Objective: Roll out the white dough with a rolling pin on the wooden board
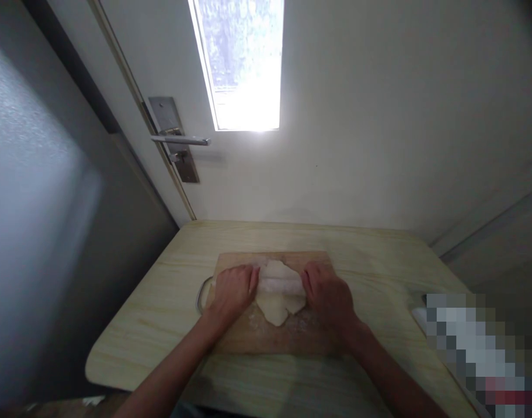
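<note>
I am pressing one pale rolling pin (279, 285) across one sheet of dough (275, 307) on a single wooden board (266, 341), which is lying square on the light, wood-grained worktop (156, 316). Both of my hands are working the pin. My left hand (233, 290) is lying palm down over its left end with the fingers curled round it, and my right hand (329, 293) is doing the same over the right end. Only the short middle stretch of the pin is showing between them.

The dough is sitting near the middle of the board, under the pin and spreading out on both sides of it. It is off-white, flattened and uneven in outline, with a rounded lobe bulging toward me and a smaller edge showing on the far side. A light dusting of flour is speckling the board around it.

One thin metal loop (200, 295) is sticking out past the board's left edge, just beside my left wrist.

Beyond the worktop, one white door (357, 116) is standing with one steel lever handle (181, 140) on its plate and one narrow glass pane (243, 64) glowing with daylight. At the right edge of the worktop, a blocked-out patch (478, 342) is hiding whatever is lying there, so nothing on it can be read.
</note>
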Action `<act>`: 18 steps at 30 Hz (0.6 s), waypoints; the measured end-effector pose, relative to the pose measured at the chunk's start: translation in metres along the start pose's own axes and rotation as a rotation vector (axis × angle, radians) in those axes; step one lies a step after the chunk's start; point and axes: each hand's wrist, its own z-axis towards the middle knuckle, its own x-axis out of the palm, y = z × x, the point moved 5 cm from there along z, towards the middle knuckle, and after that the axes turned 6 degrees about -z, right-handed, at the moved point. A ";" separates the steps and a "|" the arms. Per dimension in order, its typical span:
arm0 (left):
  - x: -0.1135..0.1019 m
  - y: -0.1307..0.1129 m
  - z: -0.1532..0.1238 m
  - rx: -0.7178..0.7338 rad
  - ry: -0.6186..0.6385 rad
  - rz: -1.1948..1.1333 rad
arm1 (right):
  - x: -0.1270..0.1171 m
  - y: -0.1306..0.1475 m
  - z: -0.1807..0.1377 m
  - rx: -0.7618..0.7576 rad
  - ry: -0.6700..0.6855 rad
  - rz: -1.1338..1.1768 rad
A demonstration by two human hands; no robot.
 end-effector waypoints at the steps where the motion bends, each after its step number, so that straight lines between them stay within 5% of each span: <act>1: 0.002 0.000 -0.004 0.008 -0.006 0.004 | 0.000 0.001 -0.002 0.011 0.012 -0.009; 8: 0.005 -0.004 -0.028 0.039 -0.049 0.069 | 0.009 0.006 -0.020 -0.047 0.062 0.040; 18: 0.014 0.010 0.012 -0.082 0.110 0.035 | 0.018 0.003 0.026 -0.047 0.277 -0.030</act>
